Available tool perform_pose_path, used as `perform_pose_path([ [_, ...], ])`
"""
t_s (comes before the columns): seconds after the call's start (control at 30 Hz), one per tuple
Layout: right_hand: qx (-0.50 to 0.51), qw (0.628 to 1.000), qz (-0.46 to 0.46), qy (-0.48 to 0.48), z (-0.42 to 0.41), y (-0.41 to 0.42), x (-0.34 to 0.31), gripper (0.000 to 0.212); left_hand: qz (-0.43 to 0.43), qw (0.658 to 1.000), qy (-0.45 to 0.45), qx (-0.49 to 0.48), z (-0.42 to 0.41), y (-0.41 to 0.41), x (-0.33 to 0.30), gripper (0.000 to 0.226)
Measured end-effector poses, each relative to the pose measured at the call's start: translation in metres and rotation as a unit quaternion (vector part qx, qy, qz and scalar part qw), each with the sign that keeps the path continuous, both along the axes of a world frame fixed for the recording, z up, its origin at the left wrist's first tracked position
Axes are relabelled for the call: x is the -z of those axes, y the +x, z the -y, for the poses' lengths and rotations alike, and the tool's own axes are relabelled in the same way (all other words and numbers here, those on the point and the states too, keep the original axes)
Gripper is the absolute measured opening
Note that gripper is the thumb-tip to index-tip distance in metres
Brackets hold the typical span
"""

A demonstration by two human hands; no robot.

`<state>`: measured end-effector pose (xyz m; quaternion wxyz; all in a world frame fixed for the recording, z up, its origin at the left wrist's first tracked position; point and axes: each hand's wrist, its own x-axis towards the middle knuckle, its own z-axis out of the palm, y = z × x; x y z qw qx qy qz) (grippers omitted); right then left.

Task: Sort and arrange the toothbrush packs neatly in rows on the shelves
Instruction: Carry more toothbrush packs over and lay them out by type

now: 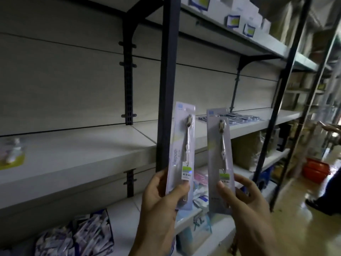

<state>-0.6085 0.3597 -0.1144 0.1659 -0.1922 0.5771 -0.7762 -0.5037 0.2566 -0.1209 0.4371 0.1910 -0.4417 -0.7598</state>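
I hold two toothbrush packs upright in front of the shelving. My left hand (pixel 162 196) grips the lower end of a pale pack (pixel 181 141) with a white brush inside. My right hand (pixel 243 200) pinches the bottom of a greyer pack (pixel 219 152), thumb on its front. The two packs stand side by side, a small gap apart. Several more toothbrush packs (pixel 238 117) lie flat on the middle shelf (pixel 92 154) farther right. A heap of mixed packs (pixel 199 193) lies on the lower shelf behind my hands.
A dark upright post (pixel 168 80) stands just behind the left pack. A yellow-backed pack (pixel 11 154) lies at the shelf's far left. Bagged goods (pixel 77 235) sit lower left. Boxes (pixel 234 21) line the top shelf. A red basket (pixel 315 169) and another person's foot (pixel 313 203) are in the aisle.
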Motion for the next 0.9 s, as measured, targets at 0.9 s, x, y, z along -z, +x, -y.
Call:
perform_pose_path([
  [0.9, 0.008, 0.999, -0.047, 0.014, 0.058, -0.337, -0.002, 0.028, -0.008, 0.998, -0.001, -0.063, 0.057, -0.326, -0.022, 0.025],
])
